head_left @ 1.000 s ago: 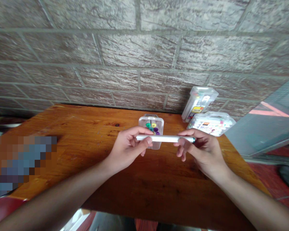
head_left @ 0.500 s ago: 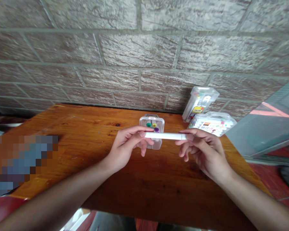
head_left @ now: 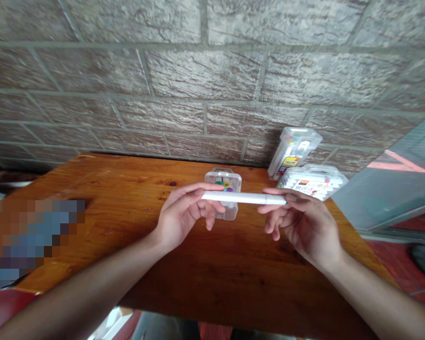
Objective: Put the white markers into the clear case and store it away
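Observation:
A white marker pen (head_left: 237,198) lies level between my two hands, above the wooden table. My left hand (head_left: 179,210) pinches its left end between thumb and fingers. At the right end, my right hand (head_left: 306,224) grips the pen near a thin seam that looks like the cap's edge. A bit of teal shows at that tip, beside my right thumb. Behind the pen stands a small clear plastic case (head_left: 231,212) with its lid open. Green, yellow and purple marker ends show inside it, partly covered by the pen and my left fingers.
At the table's (head_left: 127,198) back right a tall clear marker case (head_left: 292,153) stands by the brick wall (head_left: 230,71). A wider clear case of markers (head_left: 315,182) sits in front of it. A glass panel (head_left: 393,189) is on the right.
My hands have drawn slightly apart, the left moving left. More of the pen's right end now shows, with the seam and the teal tip in sight.

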